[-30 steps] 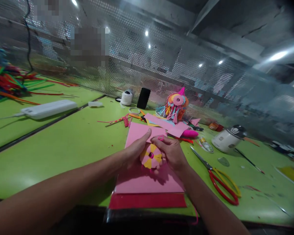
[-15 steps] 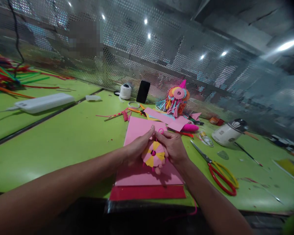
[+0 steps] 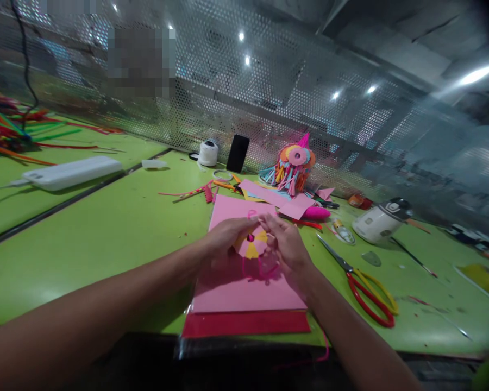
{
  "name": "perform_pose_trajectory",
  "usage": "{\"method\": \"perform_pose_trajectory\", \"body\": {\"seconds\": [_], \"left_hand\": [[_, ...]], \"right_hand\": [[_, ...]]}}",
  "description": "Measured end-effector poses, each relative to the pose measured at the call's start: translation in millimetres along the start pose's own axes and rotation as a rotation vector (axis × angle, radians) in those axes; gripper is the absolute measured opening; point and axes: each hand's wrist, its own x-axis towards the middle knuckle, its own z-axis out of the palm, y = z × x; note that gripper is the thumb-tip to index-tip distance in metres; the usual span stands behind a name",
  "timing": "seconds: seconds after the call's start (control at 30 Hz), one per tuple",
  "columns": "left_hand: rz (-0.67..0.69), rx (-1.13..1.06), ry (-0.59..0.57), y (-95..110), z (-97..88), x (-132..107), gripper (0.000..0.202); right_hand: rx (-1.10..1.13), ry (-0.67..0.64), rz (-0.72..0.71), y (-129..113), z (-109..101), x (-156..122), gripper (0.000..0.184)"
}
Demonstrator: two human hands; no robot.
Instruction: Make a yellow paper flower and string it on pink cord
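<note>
Between my two hands is a round paper flower (image 3: 251, 245) with pink and yellow petals and a dark pink centre. My left hand (image 3: 232, 233) is closed on its left edge, thumb along the top. My right hand (image 3: 287, 239) grips from the right, its fingertips meeting the left thumb above the flower; what is pinched there is hidden. Pink string (image 3: 252, 269) dangles beneath it in loops. Under the hands lie a pink paper sheet (image 3: 244, 298) and a red sheet (image 3: 244, 323) at the table's front edge.
Right of my hands lie open scissors (image 3: 350, 269) with red and yellow handles. Behind are paper scraps (image 3: 264, 196), a fringed paper ornament (image 3: 296, 163), a black phone (image 3: 238, 153) and a thread spool (image 3: 208, 153). A white kettle-like container (image 3: 381, 220) and a white power strip (image 3: 73, 172) flank them.
The flower has risen slightly and tilted away, so its lower string loops show. My right fingers have moved over the top, and the string loop above is lower between the hands.
</note>
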Motion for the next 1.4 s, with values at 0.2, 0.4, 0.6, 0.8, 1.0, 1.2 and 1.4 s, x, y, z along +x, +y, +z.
{"method": "perform_pose_trajectory", "body": {"seconds": [0.2,0.4,0.6,0.8,1.0,1.2,1.4], "left_hand": [[0.249,-0.047,0.094,20.6,-10.5,0.7,0.029],[0.360,-0.055,0.101,27.9,-14.0,-2.6,0.033],[0.420,-0.115,0.092,36.7,-21.8,1.8,0.035],[0.404,-0.156,0.045,39.7,-28.0,3.0,0.035],[0.380,-0.117,-0.047,37.4,-29.0,-0.3,0.038],[0.377,-0.030,-0.123,38.1,-29.1,-6.4,0.038],[0.465,0.014,-0.049,45.0,-37.4,-2.4,0.039]], "right_hand": [[0.109,-0.152,0.050,2.7,9.6,-9.1,0.044],[-0.103,-0.309,0.115,0.4,25.3,-27.4,0.034],[-0.297,-0.256,0.113,-0.6,23.2,-37.1,0.035],[-0.213,-0.358,0.142,-3.6,17.4,-39.7,0.035],[-0.400,-0.465,0.106,-1.9,12.0,-43.9,0.037],[-0.568,-0.586,0.111,-9.8,10.1,-47.0,0.037],[-0.688,-0.616,0.056,-18.6,1.2,-44.2,0.038]]}}
